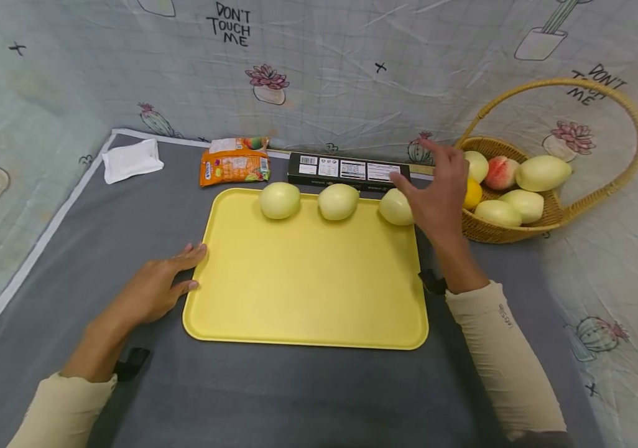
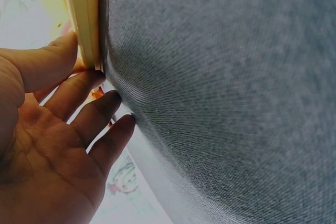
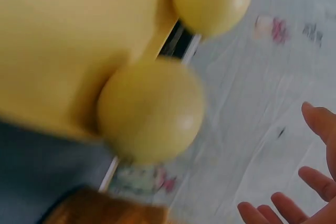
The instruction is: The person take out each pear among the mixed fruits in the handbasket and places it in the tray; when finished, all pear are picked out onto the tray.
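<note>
My left hand (image 1: 153, 289) rests on the left rim of a yellow tray (image 1: 302, 280). Its thumb and a finger touch the edge, and the other fingers are spread on the dark cloth in the left wrist view. Along the tray's far edge sit three pale yellow-green round fruits: a left one (image 1: 280, 200), a middle one (image 1: 338, 201) and a right one (image 1: 396, 207). Above and beside the right fruit, my right hand (image 1: 443, 193) is held with fingers apart and nothing in them. Part of that fruit is hidden behind the hand; the right wrist view shows it whole (image 3: 152, 111), apart from the fingers.
A wicker basket (image 1: 498, 235) with a tall handle stands at the right, holding a peach (image 1: 500, 173), a yellow-orange fruit (image 1: 472, 194) and several pale green fruits. Behind the tray lie a black box (image 1: 347, 171), an orange packet (image 1: 235, 163) and a white packet (image 1: 131, 162).
</note>
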The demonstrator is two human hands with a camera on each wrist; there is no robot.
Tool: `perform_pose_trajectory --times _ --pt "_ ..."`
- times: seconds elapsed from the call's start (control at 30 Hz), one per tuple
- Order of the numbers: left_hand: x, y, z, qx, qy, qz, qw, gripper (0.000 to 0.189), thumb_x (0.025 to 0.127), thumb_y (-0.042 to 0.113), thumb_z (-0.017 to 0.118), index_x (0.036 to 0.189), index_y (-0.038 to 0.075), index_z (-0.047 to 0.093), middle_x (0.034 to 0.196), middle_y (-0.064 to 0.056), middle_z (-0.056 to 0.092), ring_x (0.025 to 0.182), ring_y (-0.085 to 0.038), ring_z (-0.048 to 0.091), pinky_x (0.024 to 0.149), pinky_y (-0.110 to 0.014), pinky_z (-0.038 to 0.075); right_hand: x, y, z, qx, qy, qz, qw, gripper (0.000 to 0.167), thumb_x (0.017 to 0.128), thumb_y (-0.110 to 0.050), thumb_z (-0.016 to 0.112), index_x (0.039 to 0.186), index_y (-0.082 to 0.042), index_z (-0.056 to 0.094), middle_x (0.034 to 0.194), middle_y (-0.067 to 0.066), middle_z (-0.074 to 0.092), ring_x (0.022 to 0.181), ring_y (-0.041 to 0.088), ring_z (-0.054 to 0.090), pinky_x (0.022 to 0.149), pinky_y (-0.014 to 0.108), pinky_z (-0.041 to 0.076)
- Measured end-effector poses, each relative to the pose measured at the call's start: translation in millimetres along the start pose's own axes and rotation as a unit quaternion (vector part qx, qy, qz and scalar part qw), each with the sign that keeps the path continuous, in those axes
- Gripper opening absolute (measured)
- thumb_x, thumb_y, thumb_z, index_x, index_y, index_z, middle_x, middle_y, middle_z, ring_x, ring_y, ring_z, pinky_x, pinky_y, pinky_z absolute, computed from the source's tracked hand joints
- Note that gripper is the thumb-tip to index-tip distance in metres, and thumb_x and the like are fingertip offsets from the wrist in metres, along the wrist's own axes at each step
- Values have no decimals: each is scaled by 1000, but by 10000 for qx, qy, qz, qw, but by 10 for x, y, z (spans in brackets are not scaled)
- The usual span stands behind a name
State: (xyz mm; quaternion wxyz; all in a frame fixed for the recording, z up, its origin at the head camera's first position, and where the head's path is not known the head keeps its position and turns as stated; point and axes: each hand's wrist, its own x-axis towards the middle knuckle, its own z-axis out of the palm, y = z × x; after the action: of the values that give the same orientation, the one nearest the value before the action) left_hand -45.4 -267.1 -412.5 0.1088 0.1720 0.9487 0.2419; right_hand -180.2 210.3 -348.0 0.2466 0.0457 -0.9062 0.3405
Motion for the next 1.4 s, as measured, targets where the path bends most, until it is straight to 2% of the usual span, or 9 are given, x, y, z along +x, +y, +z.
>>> perform_pose_trajectory --times 0.2,0.3,0.47,0.6,0.73,0.87,1.17,1.27,1.4 --pt "-20 -10 -6 -2 18 -16 10000 70 95 8 78 158 0 48 164 -23 44 151 -49 43 116 -69 40 85 506 -344 -357 609 464 9964 74 90 -45 86 152 -15 58 144 26 52 133 45 44 120 55 33" --pt "-14 -7 -4 -20 -3 -13 10000 70 95 9 78 158 0 47 165 -23 44 151 -49 42 116 -69 40 146 745 -514 -620 924 786 9907 73 89 -47 86 151 -20 59 145 21 51 135 40 44 119 49 34" --pt "-5 -7 -11 -29 -17 7 10000 71 96 9 77 159 1 47 165 -22 43 152 -49 42 116 -69 40 269 1112 -740 -1065 1328 1671 9711 68 89 -48 85 150 -34 57 147 4 47 141 23 39 120 36 37" --pt "-5 -9 -21 -15 -31 19 10000 71 96 8 77 159 1 46 165 -22 43 152 -49 42 117 -69 40 366 1359 -860 -1283 1507 2301 9528 68 88 -47 85 149 -41 56 150 -3 43 145 18 35 124 31 34" --pt "-2 -10 -24 -56 -29 37 10000 71 96 9 77 159 1 46 165 -22 43 152 -48 42 117 -69 39 438 1509 -969 -1352 1349 2834 9398 74 85 -49 85 151 -45 51 155 -4 37 150 18 29 127 28 28" --pt "-11 -16 -25 -58 -42 13 10000 71 96 8 77 159 1 46 165 -22 42 152 -48 41 117 -69 39 490 1612 -1050 -1362 905 3072 9375 79 88 -50 82 158 -39 46 162 2 30 152 23 24 129 32 25" --pt "-18 -7 -32 -27 -11 46 10000 71 96 8 77 159 1 46 166 -21 43 152 -48 42 117 -69 40 554 1787 -1061 -1502 557 3163 9350 82 89 -50 80 160 -25 48 168 15 28 156 32 25 132 39 25" --pt "-21 -10 -27 -4 30 83 10000 71 95 7 77 159 1 47 165 -21 43 151 -48 43 116 -69 41 553 1796 -1060 -1407 559 3162 9365 80 89 -49 81 159 -26 49 167 14 29 156 29 25 132 36 25" --pt "-22 -14 -24 12 42 83 10000 71 95 7 77 159 1 46 165 -21 43 151 -48 43 116 -69 41 549 1726 -1066 -1247 620 3185 9376 77 88 -46 83 156 -30 51 160 1 32 154 22 25 131 29 25"
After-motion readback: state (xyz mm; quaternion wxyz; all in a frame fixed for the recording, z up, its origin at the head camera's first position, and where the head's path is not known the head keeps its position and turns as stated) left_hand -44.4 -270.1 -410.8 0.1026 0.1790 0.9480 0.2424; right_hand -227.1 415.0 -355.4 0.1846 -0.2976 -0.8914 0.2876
